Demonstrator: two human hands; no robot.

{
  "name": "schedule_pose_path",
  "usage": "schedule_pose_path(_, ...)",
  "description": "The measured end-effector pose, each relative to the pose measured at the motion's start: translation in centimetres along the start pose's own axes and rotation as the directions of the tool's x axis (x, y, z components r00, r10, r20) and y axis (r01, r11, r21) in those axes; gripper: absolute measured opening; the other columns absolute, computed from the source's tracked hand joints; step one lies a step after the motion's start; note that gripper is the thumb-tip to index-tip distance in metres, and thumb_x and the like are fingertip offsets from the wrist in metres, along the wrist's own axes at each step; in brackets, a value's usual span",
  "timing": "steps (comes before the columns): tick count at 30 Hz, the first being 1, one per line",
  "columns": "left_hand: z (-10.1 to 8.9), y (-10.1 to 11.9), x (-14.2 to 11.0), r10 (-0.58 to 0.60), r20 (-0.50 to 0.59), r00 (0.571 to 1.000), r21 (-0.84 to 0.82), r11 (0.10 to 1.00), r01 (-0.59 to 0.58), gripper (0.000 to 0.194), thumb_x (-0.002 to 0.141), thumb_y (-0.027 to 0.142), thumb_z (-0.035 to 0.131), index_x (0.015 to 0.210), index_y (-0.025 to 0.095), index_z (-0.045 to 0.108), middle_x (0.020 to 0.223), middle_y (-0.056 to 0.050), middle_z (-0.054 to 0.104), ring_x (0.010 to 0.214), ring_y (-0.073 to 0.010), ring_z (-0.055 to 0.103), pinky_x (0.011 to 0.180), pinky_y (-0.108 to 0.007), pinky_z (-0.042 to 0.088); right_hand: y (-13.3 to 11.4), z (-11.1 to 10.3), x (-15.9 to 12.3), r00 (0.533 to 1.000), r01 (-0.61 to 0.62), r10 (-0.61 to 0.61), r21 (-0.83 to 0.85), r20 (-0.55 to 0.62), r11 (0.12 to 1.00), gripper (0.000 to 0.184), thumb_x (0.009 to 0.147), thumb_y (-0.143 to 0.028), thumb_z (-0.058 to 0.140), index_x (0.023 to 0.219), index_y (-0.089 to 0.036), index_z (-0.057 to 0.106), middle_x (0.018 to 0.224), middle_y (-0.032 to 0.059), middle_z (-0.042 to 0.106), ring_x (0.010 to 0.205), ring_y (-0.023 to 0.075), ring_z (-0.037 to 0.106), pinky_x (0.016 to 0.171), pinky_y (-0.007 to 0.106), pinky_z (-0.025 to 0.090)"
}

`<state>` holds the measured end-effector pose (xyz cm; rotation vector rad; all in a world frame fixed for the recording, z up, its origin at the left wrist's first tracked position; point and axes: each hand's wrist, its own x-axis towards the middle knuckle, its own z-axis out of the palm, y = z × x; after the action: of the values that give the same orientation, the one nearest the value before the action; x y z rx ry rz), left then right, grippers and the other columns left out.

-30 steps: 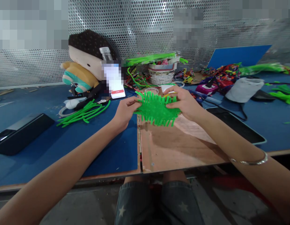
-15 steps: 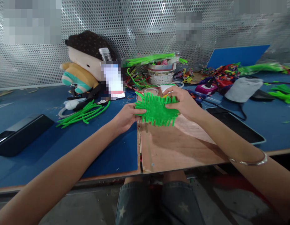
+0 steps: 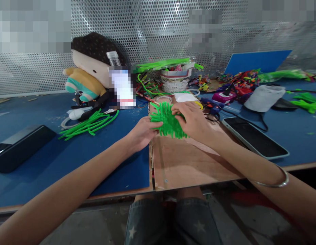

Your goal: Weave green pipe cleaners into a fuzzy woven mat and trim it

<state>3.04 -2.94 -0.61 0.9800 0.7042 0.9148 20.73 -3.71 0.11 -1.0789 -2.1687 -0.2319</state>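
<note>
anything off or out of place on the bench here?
Nothing damaged or spilled. Both hands, left hand and right hand, grip the green bristly piece. The phone lies askew near the bench edge, though fully supported.

One brown-haired plush doll, one woven white basket, two dark flat phones beside the plywood board.

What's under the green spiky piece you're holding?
Below the green spiky piece, gripped by the left hand and right hand, lies the bare wooden board. The right hand covers its right side.
</note>
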Motion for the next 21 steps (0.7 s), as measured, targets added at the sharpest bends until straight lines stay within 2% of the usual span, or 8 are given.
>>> schedule_pose_path(6,0.3,-0.3,0.0,0.009,0.043,0.999,-0.01,1.0,-0.009,0.016,0.061,0.005,0.067,0.075,0.013,0.064,0.079,-0.004,0.068,0.083,-0.0184,0.064,0.078,-0.032,0.046,-0.2,0.2,-0.2,0.997,-0.04,0.033,0.095,0.069,0.995,0.033,0.073,-0.003,0.045,0.098,-0.023,0.052,0.096,0.0047,0.064,0.093,0.0228,0.057,0.079,0.037,0.041)
schedule_pose_path(11,0.7,0.0,-0.4,0.066,0.054,0.996,-0.011,0.998,-0.066,0.015,0.064,0.007,0.064,0.077,0.015,0.063,0.079,-0.003,0.067,0.082,-0.0171,0.063,0.08,-0.031,0.046,-0.9,-0.2,-0.1,0.995,-0.098,0.098,0.221,0.008,0.97,0.022,0.075,-0.012,0.052,0.094,-0.022,0.05,0.095,0.0053,0.061,0.093,0.0224,0.056,0.082,0.038,0.042)
schedule_pose_path(13,1.0,0.5,-0.9,0.111,0.091,0.99,-0.042,0.993,-0.107,0.016,0.068,0.014,0.063,0.083,0.016,0.064,0.086,-0.003,0.067,0.087,-0.0173,0.062,0.084,-0.031,0.045,-1.3,-0.4,-0.1,0.993,-0.112,0.12,0.348,0.0,0.931,0.024,0.076,-0.022,0.057,0.098,-0.021,0.048,0.1,0.0069,0.057,0.097,0.0224,0.055,0.085,0.037,0.042)
schedule_pose_path(16,1.4,1.0,-1.6,0.172,0.205,0.964,-0.03,0.985,-0.169,0.029,0.075,0.032,0.061,0.101,0.02,0.064,0.108,-0.004,0.065,0.111,-0.0227,0.055,0.094,-0.035,0.041,-1.7,-0.5,0.0,0.988,-0.141,0.154,0.512,0.018,0.847,0.045,0.073,-0.036,0.064,0.11,-0.022,0.042,0.112,0.0079,0.051,0.106,0.0229,0.05,0.091,0.037,0.04)
schedule_pose_path(19,1.2,0.8,-1.8,0.262,0.244,0.934,0.105,0.95,-0.294,0.035,0.077,0.037,0.06,0.109,0.023,0.063,0.127,-0.003,0.057,0.128,-0.0246,0.039,0.101,-0.036,0.034,-1.5,-0.4,0.1,0.957,-0.212,0.287,0.594,-0.033,0.776,0.049,0.068,-0.032,0.067,0.109,-0.026,0.042,0.11,0.0048,0.052,0.103,0.0223,0.051,0.09,0.038,0.041)
schedule_pose_path(21,0.8,0.5,-1.7,0.347,0.224,0.911,0.234,0.888,-0.395,0.032,0.077,0.032,0.061,0.107,0.024,0.064,0.13,-0.002,0.055,0.13,-0.0232,0.036,0.103,-0.035,0.031,-1.2,-0.4,0.3,0.906,-0.271,0.418,0.676,-0.061,0.686,0.042,0.068,-0.026,0.066,0.103,-0.027,0.044,0.101,0.0024,0.056,0.095,0.0207,0.055,0.085,0.038,0.045)
